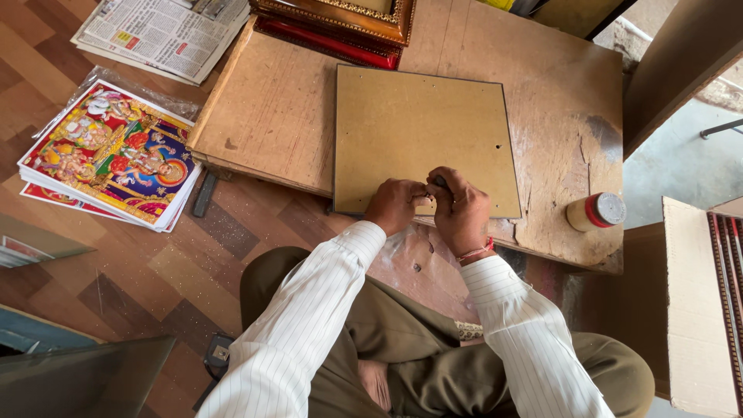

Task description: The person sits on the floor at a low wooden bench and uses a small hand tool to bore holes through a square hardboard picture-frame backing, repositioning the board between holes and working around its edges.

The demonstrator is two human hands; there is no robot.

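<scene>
- A low, worn wooden work board (pixel 279 116) rests on the floor; a flat brown backing board (pixel 410 124) lies on it
- Stacked gilt and red frames (pixel 340 23) sit at its far edge; a small red-banded jar (pixel 594 211) stands at its right
- The wood-pattern floor (pixel 170 263) carries a stack of colourful prints (pixel 108 155) and a newspaper (pixel 162 35)

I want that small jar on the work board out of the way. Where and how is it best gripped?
Grip the jar around its pale body, coming from above on the person's right. It lies on its side near the board's right edge, red-banded cap pointing right, so it may roll.
</scene>
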